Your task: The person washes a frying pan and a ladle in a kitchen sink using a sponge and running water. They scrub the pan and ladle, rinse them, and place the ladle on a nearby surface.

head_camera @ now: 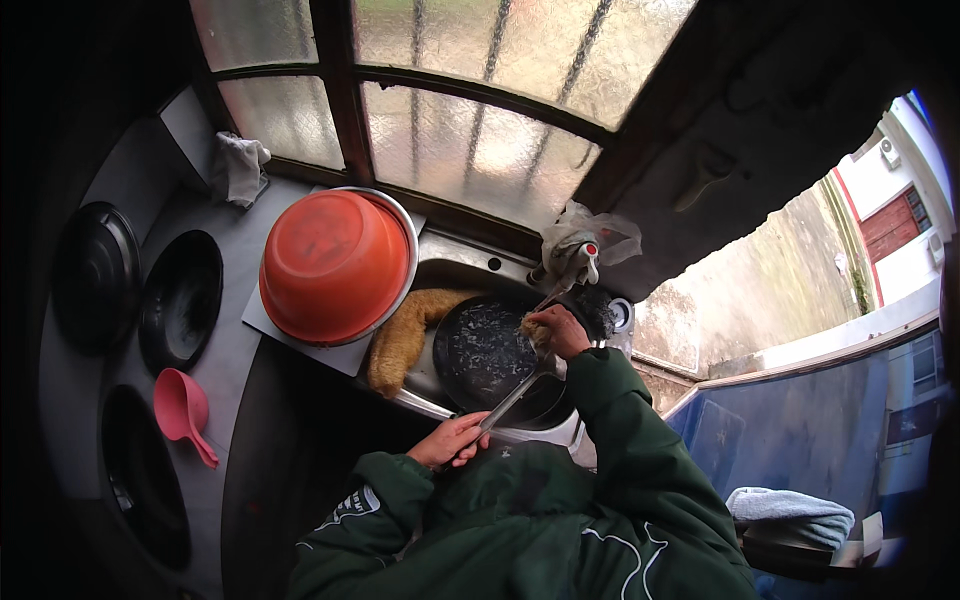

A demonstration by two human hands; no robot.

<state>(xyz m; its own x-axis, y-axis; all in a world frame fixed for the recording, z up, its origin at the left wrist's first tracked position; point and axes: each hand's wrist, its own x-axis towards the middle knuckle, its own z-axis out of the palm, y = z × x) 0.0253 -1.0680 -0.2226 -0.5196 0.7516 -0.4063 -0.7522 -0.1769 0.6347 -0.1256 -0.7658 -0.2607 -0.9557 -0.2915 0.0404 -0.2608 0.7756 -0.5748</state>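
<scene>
My left hand (450,441) grips the handle of a long metal cooking utensil (511,403) at the sink's front edge. Its far end is partly covered, so I cannot tell whether it is a ladle or a turner. My right hand (566,331) pinches a small piece of loofah (534,330) against that end, below the tap (586,259). Under the utensil, a round black pan (480,352) with whitish specks on its surface sits in the stainless steel sink (427,397). A large dried loofah (401,349) lies bent along the pan's left side.
An upturned orange basin (330,262) rests left of the sink on a metal-rimmed bowl. Farther left are a pink dipper (180,405) and several dark pans or lids, one a black pan (182,300). A plastic bag (574,225) wraps the tap. A towel (791,514) lies at right.
</scene>
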